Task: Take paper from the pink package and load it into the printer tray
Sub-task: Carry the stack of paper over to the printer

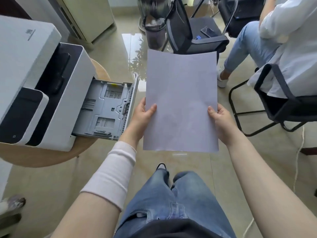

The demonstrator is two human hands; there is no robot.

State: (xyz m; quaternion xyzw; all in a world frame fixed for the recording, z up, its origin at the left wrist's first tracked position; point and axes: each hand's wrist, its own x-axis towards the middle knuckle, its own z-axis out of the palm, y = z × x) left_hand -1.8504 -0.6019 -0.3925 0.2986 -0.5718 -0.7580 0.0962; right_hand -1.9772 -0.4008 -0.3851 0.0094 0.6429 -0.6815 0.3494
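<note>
I hold a stack of white paper (181, 93) flat in front of me, above the floor. My left hand (142, 117) grips its left edge and my right hand (221, 122) grips its right edge, thumbs on top. To the left stands a white printer (34, 69) on a round wooden table (42, 157). Its grey paper tray (106, 109) is pulled out toward the paper and holds no sheets. The tray's front edge lies just left of my left hand. The pink package is not in view.
A person in a white top and jeans (274, 48) sits on a black chair (283, 103) at the right. Another black chair (188, 31) with a phone on it stands ahead, next to a dark waste bin (153, 31). A white cable (298, 160) runs across the tiled floor.
</note>
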